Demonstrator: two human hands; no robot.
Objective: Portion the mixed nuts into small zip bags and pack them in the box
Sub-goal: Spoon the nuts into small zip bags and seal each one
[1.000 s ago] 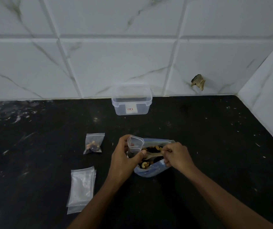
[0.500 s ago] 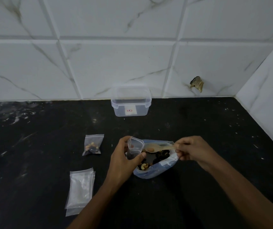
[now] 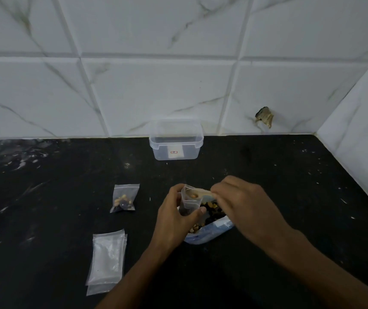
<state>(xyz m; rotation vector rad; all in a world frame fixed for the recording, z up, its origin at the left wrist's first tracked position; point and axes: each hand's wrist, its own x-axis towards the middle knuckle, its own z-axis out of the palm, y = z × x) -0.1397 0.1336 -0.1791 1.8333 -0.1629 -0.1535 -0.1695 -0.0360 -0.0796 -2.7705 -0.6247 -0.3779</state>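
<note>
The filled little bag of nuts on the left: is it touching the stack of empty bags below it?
Apart. The head view shows bare black counter between the filled bag and the stack of empty bags.

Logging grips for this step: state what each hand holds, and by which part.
Left hand holds the small zip bag around its lower body, mouth open. Right hand pinches the spoon by its handle end, bowl at the bag's mouth.

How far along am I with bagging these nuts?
Done: one filled bag lies on the counter. In hand: your left hand holds a small bag open while your right hand tips a spoon of nuts in. Left: the empty bags to fill, and nothing shows in the box.
</note>
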